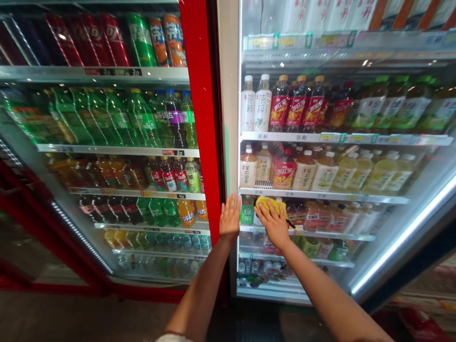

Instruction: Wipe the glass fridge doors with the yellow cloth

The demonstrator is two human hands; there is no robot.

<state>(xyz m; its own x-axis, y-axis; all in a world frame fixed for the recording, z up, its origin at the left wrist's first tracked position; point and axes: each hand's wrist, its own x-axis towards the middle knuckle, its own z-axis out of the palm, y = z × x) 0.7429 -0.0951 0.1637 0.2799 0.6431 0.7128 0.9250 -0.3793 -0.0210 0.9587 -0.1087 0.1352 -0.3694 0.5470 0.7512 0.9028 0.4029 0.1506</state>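
Note:
My left hand [230, 216] lies flat with its fingers stretched up against the pale frame [230, 104] of the right-hand drinks fridge. My right hand [275, 224] presses a folded yellow cloth [280, 207] to that fridge's glass door, its fingers spread over the cloth. A small dark strip, perhaps a loop, sticks out at the cloth's lower right. Behind the glass near my hands stand a green-labelled tea bottle [247, 213] and several dark-capped bottles. The palm side of both hands is hidden.
To the left is a red-framed fridge [199, 95] with cans and bottles on its shelves. More shelves of bottled tea [280, 107] show behind the right-hand glass. A bright light strip [402, 232] runs along the right side. The dark floor [89, 316] shows below.

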